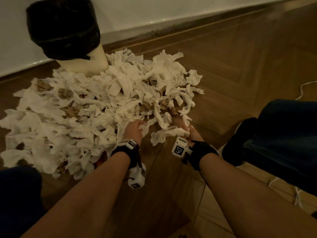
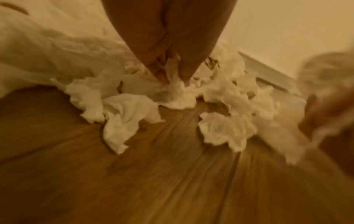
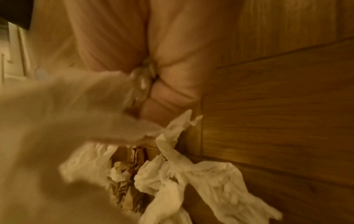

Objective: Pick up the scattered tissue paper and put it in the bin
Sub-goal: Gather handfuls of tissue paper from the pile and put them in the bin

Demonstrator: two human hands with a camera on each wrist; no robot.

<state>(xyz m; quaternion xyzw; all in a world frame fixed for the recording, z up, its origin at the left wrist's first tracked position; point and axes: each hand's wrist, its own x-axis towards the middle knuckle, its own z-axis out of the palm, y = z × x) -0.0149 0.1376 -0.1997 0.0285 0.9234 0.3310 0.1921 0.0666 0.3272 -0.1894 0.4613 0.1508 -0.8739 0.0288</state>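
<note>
Left hand [image 1: 133, 130]: low at the near edge of the pile, fingers [image 2: 162, 72] bunched together and pinching a wad of white tissue [image 2: 179, 92] against the floor.
Right hand [image 1: 186, 129]: just beside the left, fingers [image 3: 168, 97] curled shut round a long crumpled tissue piece [image 1: 164, 134] that trails toward the left hand.
Tissue pile [image 1: 89, 107]: a wide heap of white scraps spreads ahead of and to the left of the fingers, with a few crumpled brown paper balls [image 1: 64, 93] mixed in.
Bin [image 1: 68, 35]: pale, lined with a black bag, beyond the far side of the pile, well ahead of the fingers, against the wall [image 1: 154, 7].
Floor [image 1: 240, 57]: brown wood, bare to the right of the fingers.
Wrists: each wears a black strap with a small white camera block [image 1: 179, 147].
</note>
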